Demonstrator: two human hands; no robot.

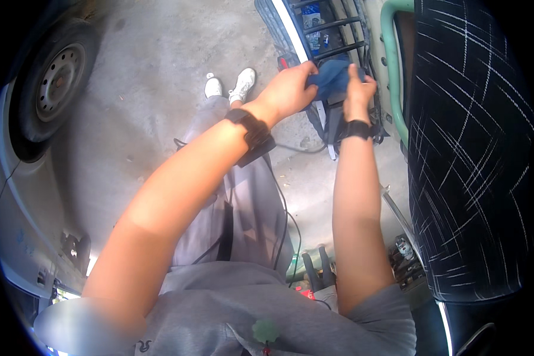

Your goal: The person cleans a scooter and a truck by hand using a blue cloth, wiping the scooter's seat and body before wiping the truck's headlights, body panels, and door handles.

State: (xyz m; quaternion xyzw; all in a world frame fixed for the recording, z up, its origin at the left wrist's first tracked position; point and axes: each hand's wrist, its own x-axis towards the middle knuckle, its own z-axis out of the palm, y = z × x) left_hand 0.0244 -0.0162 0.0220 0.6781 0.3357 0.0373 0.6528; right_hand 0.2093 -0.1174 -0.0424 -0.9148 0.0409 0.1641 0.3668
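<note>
A blue cloth [331, 79], bunched and slightly blurred, hangs between my two hands at the upper middle of the head view. My left hand [286, 91] is closed on its left side, thumb and forefinger pinched at the edge. On the cloth's right side is my right hand [359, 94], its thumb raised and its fingers curled against the fabric. Part of the right-hand grip is blurred. Just beyond the hands stands a dark barred rack [337, 26] with a blue printed package [312, 25] inside it. Each wrist wears a black band.
A vehicle wheel [59, 83] and pale body panel [26, 222] stand at the left. At the right are a green tubular frame [389, 65] and a black seat cushion with white streaks [471, 154]. A thin dark cable [285, 204] hangs by my legs above the concrete floor [154, 56].
</note>
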